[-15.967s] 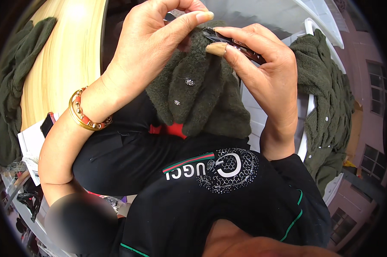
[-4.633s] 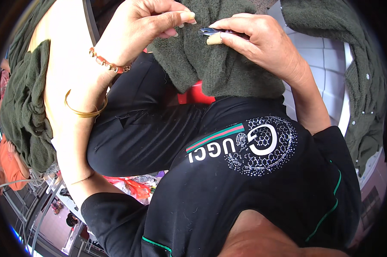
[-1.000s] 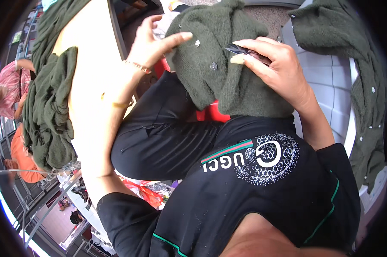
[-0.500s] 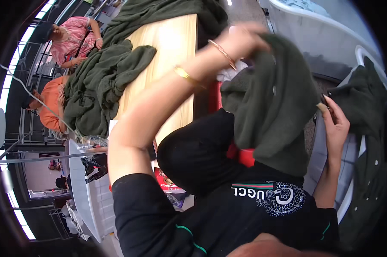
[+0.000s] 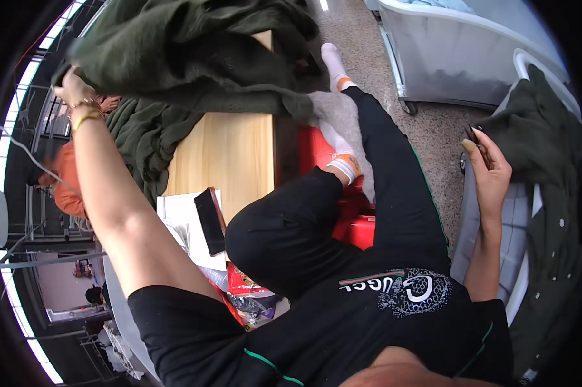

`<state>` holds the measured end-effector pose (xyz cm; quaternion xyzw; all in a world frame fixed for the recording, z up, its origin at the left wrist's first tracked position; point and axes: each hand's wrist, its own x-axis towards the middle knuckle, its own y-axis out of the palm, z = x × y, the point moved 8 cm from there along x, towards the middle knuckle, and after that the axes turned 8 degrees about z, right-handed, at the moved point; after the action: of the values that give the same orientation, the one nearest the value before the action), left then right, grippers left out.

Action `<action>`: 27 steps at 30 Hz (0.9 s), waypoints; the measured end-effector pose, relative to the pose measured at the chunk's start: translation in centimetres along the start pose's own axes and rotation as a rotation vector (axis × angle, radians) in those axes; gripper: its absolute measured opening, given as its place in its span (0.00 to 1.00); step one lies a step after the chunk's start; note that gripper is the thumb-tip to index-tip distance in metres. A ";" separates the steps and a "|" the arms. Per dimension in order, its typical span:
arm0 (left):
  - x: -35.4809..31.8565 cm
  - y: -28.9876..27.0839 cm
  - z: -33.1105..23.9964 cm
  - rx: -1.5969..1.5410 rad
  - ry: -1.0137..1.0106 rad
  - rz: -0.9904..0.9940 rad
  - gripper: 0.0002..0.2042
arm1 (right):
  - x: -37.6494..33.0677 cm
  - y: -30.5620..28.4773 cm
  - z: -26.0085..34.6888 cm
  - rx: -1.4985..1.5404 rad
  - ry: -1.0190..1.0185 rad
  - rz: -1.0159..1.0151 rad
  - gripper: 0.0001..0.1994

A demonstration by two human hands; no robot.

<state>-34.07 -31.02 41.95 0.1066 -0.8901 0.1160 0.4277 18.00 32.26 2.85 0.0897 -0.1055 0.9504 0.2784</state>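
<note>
My left hand (image 5: 76, 90) is stretched far out over the table, its fingers closed on the edge of a dark green knit garment (image 5: 175, 58). The garment is spread and hanging across the far end of the wooden table (image 5: 226, 151). My right hand (image 5: 495, 169) is raised at the right, thumb and fingers pinching a small dark pointed tool (image 5: 471, 134); whether it is tweezers or thread snips cannot be made out. Close beside that hand, another dark green garment (image 5: 549, 193) with small pale spots hangs over the rim of a pale bin (image 5: 522, 258).
A dark phone (image 5: 209, 219) lies over white paper (image 5: 201, 258) by my knee. Red plastic (image 5: 310, 155) and a grey fuzzy cloth (image 5: 346, 116) are near my feet. A wheeled white tub (image 5: 452, 58) stands at far right. A person in orange (image 5: 67, 180) sits across the table.
My left hand has swung from in front of me far to the left, carrying the green garment off my lap and over the table. My right hand has barely moved.
</note>
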 end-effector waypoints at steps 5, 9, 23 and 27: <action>-17.6 13.7 7.8 -0.326 -0.573 0.377 0.28 | 0.0 -0.4 1.4 -0.203 0.049 0.053 0.16; -28.1 24.2 10.3 -0.502 -0.616 0.817 0.30 | 2.3 0.0 6.6 -0.491 -0.217 0.032 0.16; -60.4 34.8 -13.2 -0.416 -0.116 1.864 0.42 | -1.3 -26.3 15.7 -1.442 0.205 -0.519 0.25; -60.6 35.6 -12.9 -0.429 -0.128 1.822 0.42 | -8.5 -36.9 7.3 -1.323 0.579 -0.370 0.55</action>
<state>2.25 12.12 -1.94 -0.7065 -0.6546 0.2338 0.1326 46.11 56.46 13.52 -0.3343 -0.5610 0.6117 0.4465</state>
